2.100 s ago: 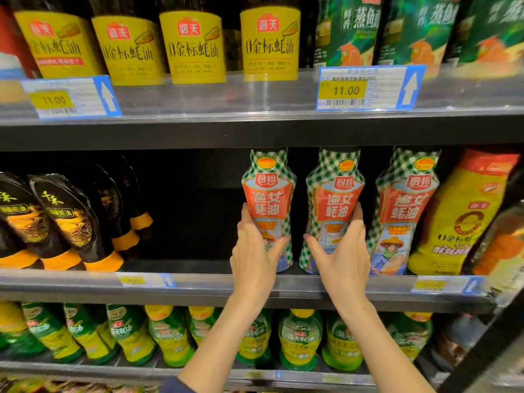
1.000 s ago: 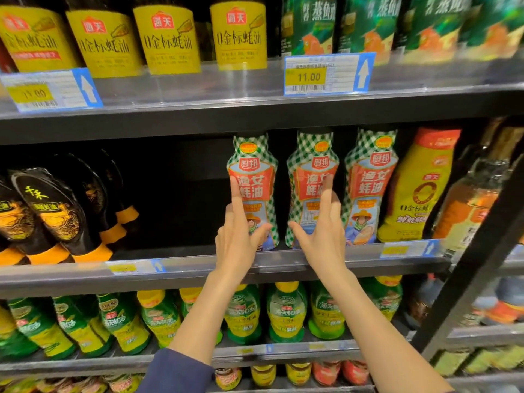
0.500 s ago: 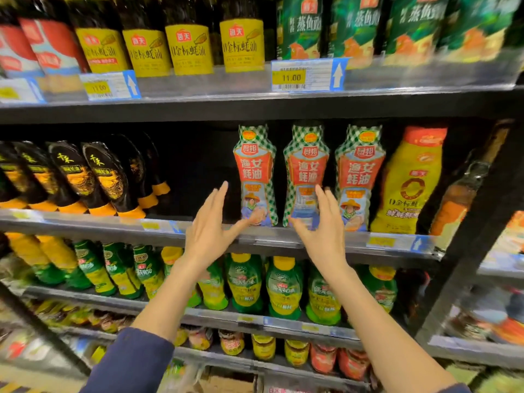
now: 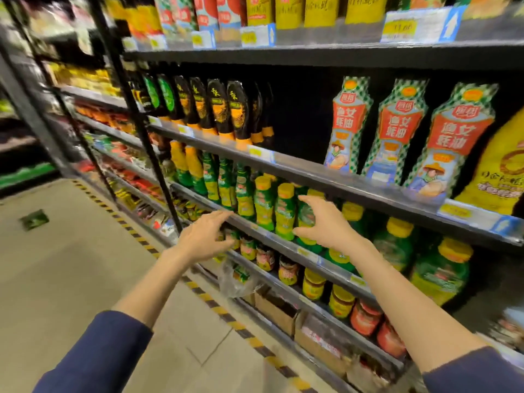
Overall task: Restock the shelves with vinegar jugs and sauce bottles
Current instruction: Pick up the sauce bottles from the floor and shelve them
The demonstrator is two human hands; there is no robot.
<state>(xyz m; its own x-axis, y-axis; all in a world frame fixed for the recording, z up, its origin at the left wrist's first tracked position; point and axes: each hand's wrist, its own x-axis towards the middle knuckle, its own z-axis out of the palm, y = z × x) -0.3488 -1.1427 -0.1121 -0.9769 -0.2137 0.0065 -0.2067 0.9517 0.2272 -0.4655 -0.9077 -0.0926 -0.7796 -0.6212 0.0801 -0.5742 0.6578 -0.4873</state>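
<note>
Shelving bay observed at an angle; view blurred. At 5 o'clock of the frame, an open cardboard box [image 4: 276,312] sits on a low tier; its contents cannot be made out. Just at its 10 o'clock a clear plastic bag [image 4: 231,282] holds a green-labelled item. Small jars [image 4: 313,285] with yellow lids stand in a row at the box's 1 o'clock.

The checked sauce bottles [image 4: 397,131], three in number, stand upright side by side on the middle shelf [image 4: 312,171] at 2 o'clock. They carry green-and-white check wrap, a red label band and a figure in a straw hat. Black bottles [image 4: 218,109] occupy the same shelf at 10 o'clock.

The left hand [image 4: 204,236] and right hand [image 4: 326,225] are apart, fingers loosely curved, holding nothing. The right hand is in front of the green bottles [image 4: 265,205] one tier down; contact cannot be told.
</note>
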